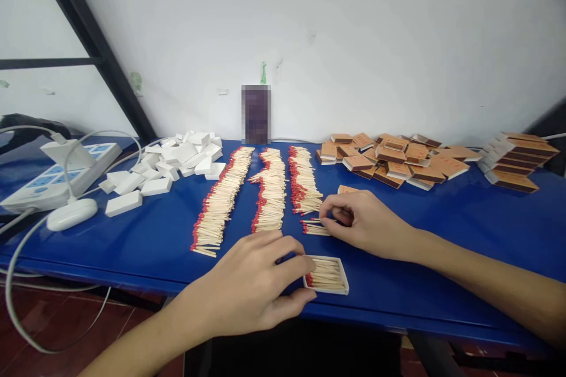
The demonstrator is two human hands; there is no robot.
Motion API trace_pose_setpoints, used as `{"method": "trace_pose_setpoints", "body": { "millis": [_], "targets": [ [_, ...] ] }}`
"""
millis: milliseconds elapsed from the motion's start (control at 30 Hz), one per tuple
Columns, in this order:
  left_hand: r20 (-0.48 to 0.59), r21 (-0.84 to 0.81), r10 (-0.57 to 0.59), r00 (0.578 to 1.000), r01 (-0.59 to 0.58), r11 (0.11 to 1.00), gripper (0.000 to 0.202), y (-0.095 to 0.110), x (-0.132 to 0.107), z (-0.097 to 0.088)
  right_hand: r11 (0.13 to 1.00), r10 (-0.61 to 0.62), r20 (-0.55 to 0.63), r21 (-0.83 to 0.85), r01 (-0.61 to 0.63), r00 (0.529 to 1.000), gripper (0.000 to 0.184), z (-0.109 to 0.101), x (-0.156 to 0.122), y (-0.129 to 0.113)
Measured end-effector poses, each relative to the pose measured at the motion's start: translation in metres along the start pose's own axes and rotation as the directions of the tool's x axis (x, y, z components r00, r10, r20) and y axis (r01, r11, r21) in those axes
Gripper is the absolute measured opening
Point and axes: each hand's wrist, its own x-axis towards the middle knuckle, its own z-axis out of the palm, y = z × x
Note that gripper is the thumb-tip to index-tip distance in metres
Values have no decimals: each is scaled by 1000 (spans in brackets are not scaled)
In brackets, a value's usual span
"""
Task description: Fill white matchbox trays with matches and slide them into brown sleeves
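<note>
My left hand [265,283] grips the left end of a white matchbox tray [345,277] near the table's front edge. Its thumb is at the near side and its fingers reach over the far side. Red-tipped matches [327,274] lie side by side in this tray. Behind it, my right hand [367,221] is curled, thumb and index finger closed at the tail ends of a few loose matches [313,227] on the table. Three long rows of matches stretch toward the wall: a left row [223,203], a middle row [270,194] and a right row [303,179].
White empty trays [186,156] are heaped at the back left, beside a power strip [66,174] and white cables. Orange-brown matchbox sleeves [393,156] pile at the back right, with a stack of sleeves [517,159] further right. A pixelated dark rectangle [256,115] stands against the wall.
</note>
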Motion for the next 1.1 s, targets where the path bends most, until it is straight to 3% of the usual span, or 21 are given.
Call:
{"method": "trace_pose_setpoints", "body": {
  "millis": [267, 600, 933, 1100],
  "targets": [
    [-9, 6, 9, 1000, -9, 1000, 18, 0, 1, 0, 998, 31, -27, 60, -29, 999, 20, 5, 4, 2],
    [-8, 14, 5, 1000, -5, 1000, 17, 0, 1, -1, 998, -56, -46, 13, 56, 997, 18, 6, 1, 3],
    [-8, 10, 4, 1000, -4, 1000, 17, 0, 0, 0, 973, -230, 29, 20, 229, 973, 25, -1, -4, -1],
    [-6, 18, 3, 1000, -3, 1000, 18, 0, 0, 0, 967, -254, 49, -2, 255, 966, 26, -4, -4, -3]
  ]
}}
